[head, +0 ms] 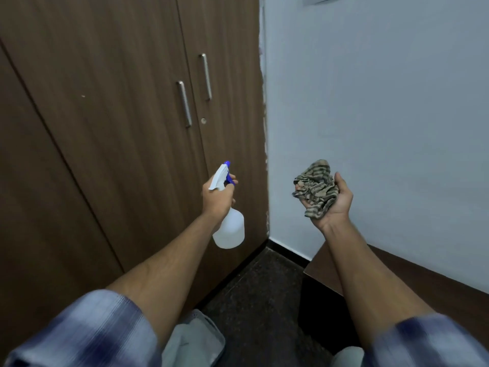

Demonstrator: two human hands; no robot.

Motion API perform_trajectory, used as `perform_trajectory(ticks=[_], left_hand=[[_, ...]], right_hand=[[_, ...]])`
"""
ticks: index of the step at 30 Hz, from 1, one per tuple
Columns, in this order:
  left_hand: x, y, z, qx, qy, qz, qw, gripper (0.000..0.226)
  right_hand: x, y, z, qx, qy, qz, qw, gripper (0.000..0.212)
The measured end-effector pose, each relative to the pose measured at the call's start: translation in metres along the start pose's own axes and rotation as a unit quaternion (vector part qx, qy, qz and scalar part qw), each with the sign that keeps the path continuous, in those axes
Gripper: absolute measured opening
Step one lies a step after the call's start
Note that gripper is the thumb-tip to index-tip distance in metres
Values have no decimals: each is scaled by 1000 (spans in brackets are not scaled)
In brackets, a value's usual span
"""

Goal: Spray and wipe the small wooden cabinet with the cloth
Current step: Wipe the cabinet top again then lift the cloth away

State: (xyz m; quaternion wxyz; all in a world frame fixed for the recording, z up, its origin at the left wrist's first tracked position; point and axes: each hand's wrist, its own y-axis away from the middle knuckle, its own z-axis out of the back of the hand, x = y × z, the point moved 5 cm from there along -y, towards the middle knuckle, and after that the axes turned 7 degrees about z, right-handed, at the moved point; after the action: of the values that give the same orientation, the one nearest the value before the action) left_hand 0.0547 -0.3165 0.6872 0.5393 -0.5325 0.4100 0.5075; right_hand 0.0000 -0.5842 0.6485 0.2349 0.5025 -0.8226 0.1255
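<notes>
My left hand (215,198) grips the neck of a clear spray bottle (229,230) with a white and blue trigger head, held upright in front of a tall brown wooden wardrobe. My right hand (334,203) is turned palm up and holds a crumpled striped cloth (315,186) in front of the white wall. The small wooden cabinet (412,279) shows only as a brown top surface low at the right, against the wall, partly hidden by my right forearm.
The tall wardrobe (119,115) fills the left, its two doors shut, with two metal handles (184,103) and a keyhole. A white wall (383,115) stands at the right with a black skirting. Dark speckled floor (259,292) lies between them.
</notes>
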Motion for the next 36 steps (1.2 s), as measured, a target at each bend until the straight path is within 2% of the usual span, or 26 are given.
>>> perform_trajectory(ticks=[5, 14, 20, 23, 25, 27, 29, 34, 36], left_hand=[[11, 7, 67, -73, -12, 5, 997, 28], [52, 46, 219, -222, -35, 22, 974, 27], [121, 74, 280, -278, -63, 24, 958, 34], [161, 83, 284, -306, -76, 11, 949, 46], [194, 85, 279, -316, -87, 16, 945, 34], [234, 86, 273, -328, -81, 38, 940, 11], [274, 86, 270, -345, -74, 59, 934, 12], [382, 85, 257, -321, -95, 110, 936, 20], [418, 84, 255, -322, -96, 121, 934, 20]], right_hand=[[-77, -2, -24, 27, 4, -80, 996, 60], [-227, 43, -80, 106, -4, -231, 967, 59], [-296, 67, -63, 106, 47, -227, 967, 48], [-332, 67, -32, 97, 108, -211, 967, 65], [-358, 66, -7, 85, 141, -221, 961, 79], [-389, 64, 22, 80, 161, -247, 952, 83], [-417, 65, 51, 70, 180, -264, 945, 76], [-490, 61, 138, 45, 208, -313, 926, 25], [-516, 58, 172, 39, 220, -316, 922, 24]])
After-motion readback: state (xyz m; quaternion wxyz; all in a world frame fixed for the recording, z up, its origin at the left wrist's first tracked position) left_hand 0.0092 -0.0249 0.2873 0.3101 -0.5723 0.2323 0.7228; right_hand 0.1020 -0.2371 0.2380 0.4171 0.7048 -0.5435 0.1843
